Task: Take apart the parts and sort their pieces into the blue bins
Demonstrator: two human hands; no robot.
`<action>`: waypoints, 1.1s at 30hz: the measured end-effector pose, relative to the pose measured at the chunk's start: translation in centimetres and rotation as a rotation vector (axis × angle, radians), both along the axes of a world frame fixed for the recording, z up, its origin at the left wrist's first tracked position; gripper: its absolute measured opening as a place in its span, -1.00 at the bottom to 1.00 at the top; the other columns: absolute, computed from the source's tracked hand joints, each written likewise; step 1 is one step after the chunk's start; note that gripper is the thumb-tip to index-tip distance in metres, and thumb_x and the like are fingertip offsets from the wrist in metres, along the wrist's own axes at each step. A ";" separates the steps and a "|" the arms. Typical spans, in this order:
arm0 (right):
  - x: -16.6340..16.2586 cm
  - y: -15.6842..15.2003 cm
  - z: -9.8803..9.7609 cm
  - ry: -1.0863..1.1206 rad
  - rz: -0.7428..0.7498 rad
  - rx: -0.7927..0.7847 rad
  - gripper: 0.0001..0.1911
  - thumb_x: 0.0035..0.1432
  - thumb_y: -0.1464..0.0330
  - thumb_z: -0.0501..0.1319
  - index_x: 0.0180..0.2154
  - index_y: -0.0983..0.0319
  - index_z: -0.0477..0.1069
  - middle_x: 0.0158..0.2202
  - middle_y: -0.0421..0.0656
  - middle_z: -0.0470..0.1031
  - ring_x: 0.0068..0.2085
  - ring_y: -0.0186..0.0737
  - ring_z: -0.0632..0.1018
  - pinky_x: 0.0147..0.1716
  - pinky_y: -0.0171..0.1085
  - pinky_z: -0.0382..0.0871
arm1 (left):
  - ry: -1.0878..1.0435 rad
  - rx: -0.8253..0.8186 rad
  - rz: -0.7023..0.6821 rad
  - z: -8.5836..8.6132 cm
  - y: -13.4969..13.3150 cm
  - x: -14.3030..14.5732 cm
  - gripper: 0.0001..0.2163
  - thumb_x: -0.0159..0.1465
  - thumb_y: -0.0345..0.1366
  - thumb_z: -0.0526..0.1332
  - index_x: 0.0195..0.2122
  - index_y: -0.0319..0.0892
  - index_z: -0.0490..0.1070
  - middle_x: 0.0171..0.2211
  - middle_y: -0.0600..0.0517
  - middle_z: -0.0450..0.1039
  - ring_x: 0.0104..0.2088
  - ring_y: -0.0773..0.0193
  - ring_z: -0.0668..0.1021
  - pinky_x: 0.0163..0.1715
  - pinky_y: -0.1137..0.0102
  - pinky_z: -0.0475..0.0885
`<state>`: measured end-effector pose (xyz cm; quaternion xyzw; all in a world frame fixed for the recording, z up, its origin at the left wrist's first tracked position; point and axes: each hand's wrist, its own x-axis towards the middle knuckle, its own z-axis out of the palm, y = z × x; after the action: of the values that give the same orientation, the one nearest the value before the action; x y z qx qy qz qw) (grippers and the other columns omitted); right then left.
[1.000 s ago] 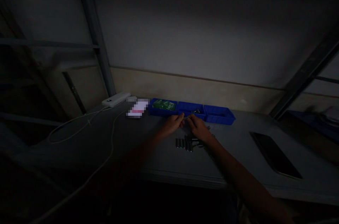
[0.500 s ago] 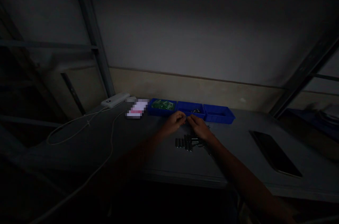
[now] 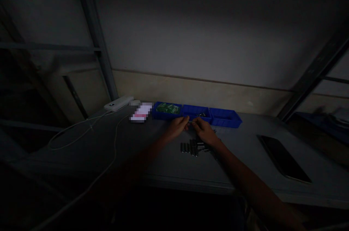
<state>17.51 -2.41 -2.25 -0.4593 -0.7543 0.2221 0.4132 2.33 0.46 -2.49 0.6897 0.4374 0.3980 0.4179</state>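
You face a grey table with 3 blue bins in a row along its far side. A flat black device lies on the right; at far left, a white box sits near a bright, pixelated screen. Your left hand and right hand come close together, fingers curled inward, on the near side of the middle bin. Green packets lie in the left bin. Metal cylinders lie on the table, nearer you than your hands. A pale sliver shows between your hands; you cannot tell whether either grips it.
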 end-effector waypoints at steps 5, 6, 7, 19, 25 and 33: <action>0.0 -0.1 0.2 -0.005 0.004 -0.004 -0.74 0.15 0.18 0.00 -0.36 0.24 0.27 -0.49 -0.25 0.30 -0.45 -0.33 0.33 -0.43 -0.34 0.17 | 0.023 0.094 -0.006 0.2 -0.2 -0.1 -0.72 0.21 -0.15 0.02 -0.52 -0.24 0.30 -0.60 0.10 0.31 -0.52 0.37 0.39 -0.49 0.47 0.27; 0.1 -0.1 0.3 -0.003 -0.003 -0.008 -0.72 0.16 0.17 -0.01 -0.37 0.24 0.27 -0.49 -0.25 0.31 -0.44 -0.33 0.33 -0.42 -0.34 0.17 | 0.014 0.118 -0.012 0.2 -0.2 -0.1 -0.75 0.20 -0.19 0.04 -0.50 -0.24 0.31 -0.58 0.09 0.33 -0.49 0.37 0.40 -0.47 0.47 0.28; 0.1 -0.1 0.3 -0.003 -0.014 -0.014 -0.71 0.17 0.16 -0.03 -0.40 0.24 0.26 -0.50 -0.24 0.31 -0.43 -0.33 0.33 -0.42 -0.34 0.17 | -0.003 0.136 -0.021 0.2 -0.3 -0.1 -0.79 0.19 -0.22 0.07 -0.48 -0.24 0.31 -0.55 0.08 0.35 -0.46 0.36 0.41 -0.45 0.47 0.30; 0.2 0.3 0.1 0.014 -0.037 -0.096 -0.68 0.17 0.18 -0.06 -0.51 0.24 0.19 -0.56 -0.27 0.23 -0.49 -0.35 0.27 -0.50 -0.35 0.12 | -0.127 0.199 -0.102 0.2 -0.3 0.1 -0.89 0.10 -0.36 0.17 -0.33 -0.22 0.32 -0.37 0.02 0.42 -0.27 0.29 0.47 -0.19 0.37 0.33; 0.3 0.2 0.1 0.022 -0.025 -0.008 -0.79 0.14 0.23 0.01 -0.38 0.24 0.24 -0.52 -0.27 0.26 -0.46 -0.35 0.30 -0.45 -0.35 0.16 | 0.010 0.113 0.004 -0.1 0.2 -0.1 -0.69 0.19 -0.09 0.04 -0.45 -0.24 0.38 -0.50 0.04 0.41 -0.44 0.33 0.44 -0.43 0.45 0.30; 0.1 0.1 0.2 0.020 -0.021 0.009 -0.79 0.11 0.22 0.06 -0.32 0.23 0.24 -0.57 -0.30 0.23 -0.52 -0.35 0.28 -0.51 -0.36 0.13 | 0.054 0.091 -0.012 0.4 -0.1 -0.2 -0.68 0.18 -0.12 0.03 -0.52 -0.26 0.36 -0.60 0.07 0.35 -0.54 0.36 0.40 -0.52 0.47 0.25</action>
<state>17.60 -2.33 -2.08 -0.4631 -0.7463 0.2192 0.4250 2.10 0.35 -2.13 0.7209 0.4259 0.3964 0.3766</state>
